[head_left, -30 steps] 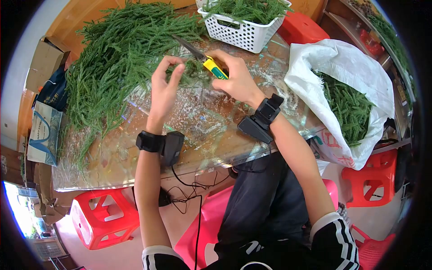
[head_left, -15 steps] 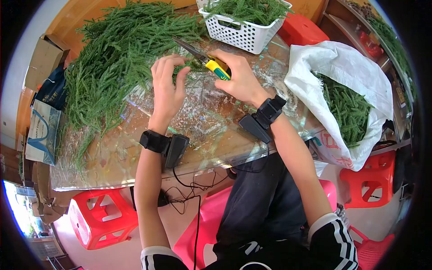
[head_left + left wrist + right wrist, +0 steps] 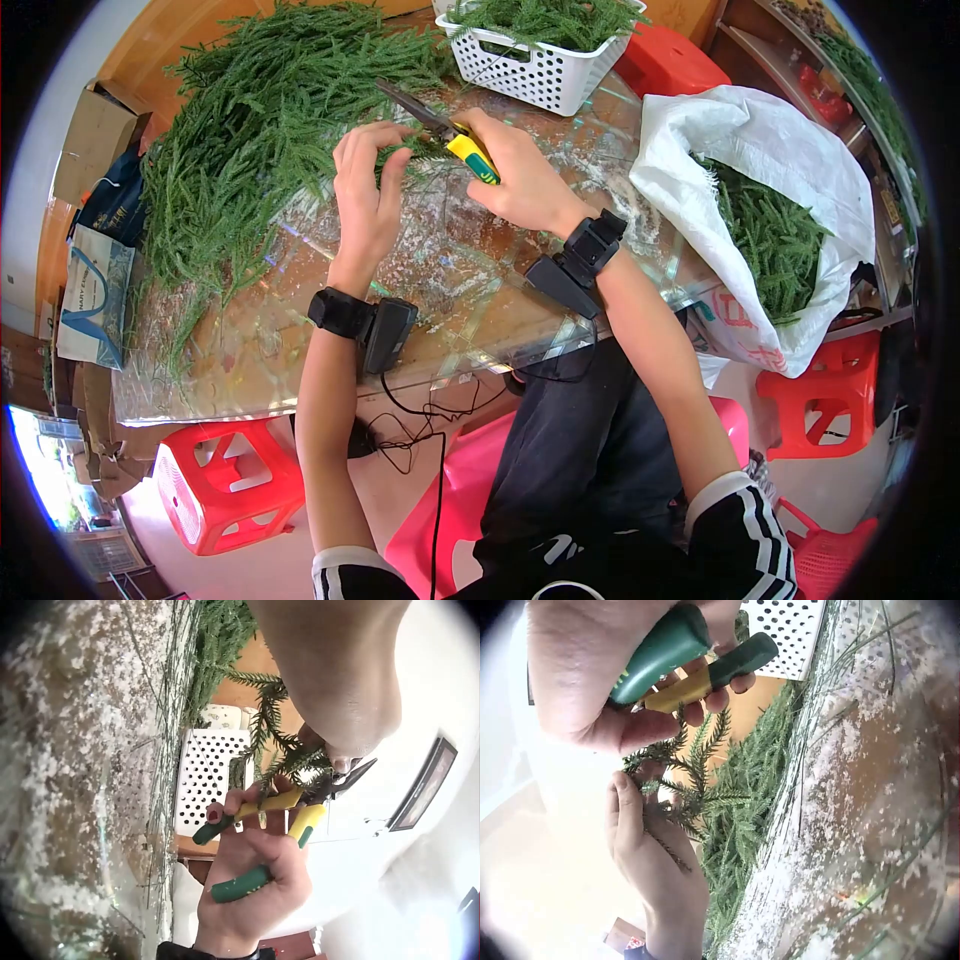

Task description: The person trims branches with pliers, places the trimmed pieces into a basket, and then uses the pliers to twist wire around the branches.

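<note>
My left hand [image 3: 368,195] pinches a green needled sprig [image 3: 697,769] between its thumb and fingers, above the table. In my right hand [image 3: 530,175] is a pair of pruning shears [image 3: 472,158] with yellow and green handles and dark blades. Seen in the head view, the blades point up and left, passing just beyond the left fingertips. From the left wrist, the shears [image 3: 306,823] have their handles spread apart, and the blades lie right at the sprig's stem beside the left fingers. The palm hides part of the handles in the head view.
A large heap of green branches [image 3: 270,120] covers the table's back left. Behind stands a white perforated basket [image 3: 525,75] of sprigs; at right, a white woven sack [image 3: 660,150] holds more. White crumbs litter the tabletop [image 3: 440,290]. Red stools [image 3: 235,485] stand around.
The left hand has turned, its fingers drawing closer together, and shifted slightly right. The right hand with the shears went slightly right, then back left toward the left hand.
</note>
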Tool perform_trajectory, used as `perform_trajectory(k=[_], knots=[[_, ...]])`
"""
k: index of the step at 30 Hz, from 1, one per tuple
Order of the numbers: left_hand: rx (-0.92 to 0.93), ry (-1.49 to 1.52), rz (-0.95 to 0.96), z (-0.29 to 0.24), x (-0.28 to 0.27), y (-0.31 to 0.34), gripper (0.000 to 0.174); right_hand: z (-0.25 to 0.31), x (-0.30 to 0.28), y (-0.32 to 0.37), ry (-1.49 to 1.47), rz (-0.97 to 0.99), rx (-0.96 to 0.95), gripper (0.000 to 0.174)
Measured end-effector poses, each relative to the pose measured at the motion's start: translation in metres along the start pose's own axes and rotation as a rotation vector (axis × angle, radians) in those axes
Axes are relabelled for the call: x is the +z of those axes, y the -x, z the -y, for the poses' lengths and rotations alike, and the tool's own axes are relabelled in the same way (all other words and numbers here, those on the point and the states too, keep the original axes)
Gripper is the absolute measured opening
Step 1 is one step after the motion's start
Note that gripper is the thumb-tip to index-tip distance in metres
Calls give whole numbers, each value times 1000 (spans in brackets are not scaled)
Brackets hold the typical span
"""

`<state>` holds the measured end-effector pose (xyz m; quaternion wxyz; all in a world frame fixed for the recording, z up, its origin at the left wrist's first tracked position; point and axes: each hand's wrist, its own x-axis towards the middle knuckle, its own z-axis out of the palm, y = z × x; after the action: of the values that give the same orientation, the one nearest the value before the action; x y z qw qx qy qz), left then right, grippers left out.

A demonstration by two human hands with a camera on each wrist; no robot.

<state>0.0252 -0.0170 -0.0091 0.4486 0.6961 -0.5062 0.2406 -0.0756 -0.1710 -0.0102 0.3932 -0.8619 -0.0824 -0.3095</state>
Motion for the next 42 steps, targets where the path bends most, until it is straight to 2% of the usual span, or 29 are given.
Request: perform_trajectory(k=[22,25,33,42], knots=[[20,93,-37,2,1,1,7,6,-3,0,-12,16,17,48],[-7,100,-52,0,1,2,6,2,0,0,18,-20,-56,48],[-26,85,-33,-3,-1,1,7,2,0,1,72,-62,-108,50],[-86,53,-34,-3,0,6,9,7,-2,3,135,17,-67,53]])
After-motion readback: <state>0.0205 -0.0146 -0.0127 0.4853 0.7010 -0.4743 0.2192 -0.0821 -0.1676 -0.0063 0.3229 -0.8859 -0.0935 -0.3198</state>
